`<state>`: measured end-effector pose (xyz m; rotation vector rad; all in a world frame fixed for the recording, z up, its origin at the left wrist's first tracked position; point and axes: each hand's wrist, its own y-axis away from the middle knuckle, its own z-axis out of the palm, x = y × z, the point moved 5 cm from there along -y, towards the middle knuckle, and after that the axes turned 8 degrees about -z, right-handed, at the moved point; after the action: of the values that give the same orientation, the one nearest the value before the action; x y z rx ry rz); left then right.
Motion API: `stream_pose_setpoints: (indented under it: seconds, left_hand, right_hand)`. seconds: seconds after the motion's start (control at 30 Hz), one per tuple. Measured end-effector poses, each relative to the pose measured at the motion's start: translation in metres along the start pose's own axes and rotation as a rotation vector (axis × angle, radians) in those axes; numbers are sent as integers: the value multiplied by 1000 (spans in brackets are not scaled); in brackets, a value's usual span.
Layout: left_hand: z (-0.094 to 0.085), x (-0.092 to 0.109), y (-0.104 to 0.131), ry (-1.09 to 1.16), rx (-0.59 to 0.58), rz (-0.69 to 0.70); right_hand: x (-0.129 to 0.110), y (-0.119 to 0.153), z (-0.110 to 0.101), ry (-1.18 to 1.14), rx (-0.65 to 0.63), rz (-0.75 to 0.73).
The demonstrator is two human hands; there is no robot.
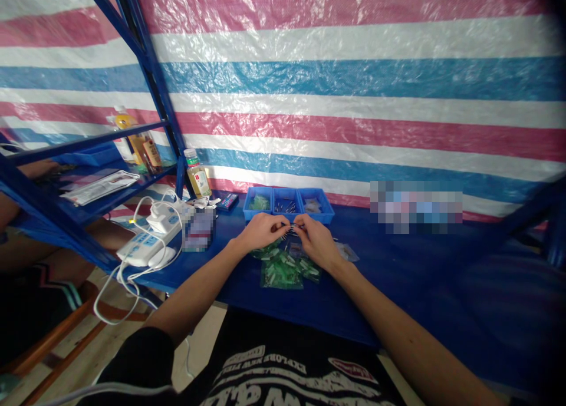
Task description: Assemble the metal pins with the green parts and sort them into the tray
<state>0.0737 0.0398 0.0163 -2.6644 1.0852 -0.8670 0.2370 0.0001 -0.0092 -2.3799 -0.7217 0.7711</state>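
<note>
My left hand [266,230] and my right hand [315,238] meet over the blue table, fingertips pinched close together. Between them is a small, thin, dark and shiny piece [292,225], too small to name. Just behind the hands stands a blue tray [288,217] with three compartments. Its left one holds pale green bits [259,203], the middle one thin metal pieces [286,207], the right one small clear packets [312,205]. Below my hands lie several green plastic packets [280,270]. A clear packet [347,252] lies beside my right wrist.
A white power strip [145,241] with tangled cables lies at the left edge. A drink bottle [197,173] and a small blue box [228,201] stand behind it. A blue metal frame [154,82] rises at the left, where another person's arm and leg show.
</note>
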Motion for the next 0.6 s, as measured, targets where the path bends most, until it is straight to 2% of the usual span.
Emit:
stream_pose_setpoints:
  seconds: [0.6]
  left_hand:
    - [0,2,0,5,-7,-1]
  right_hand:
    - [3,0,3,48,-34,17]
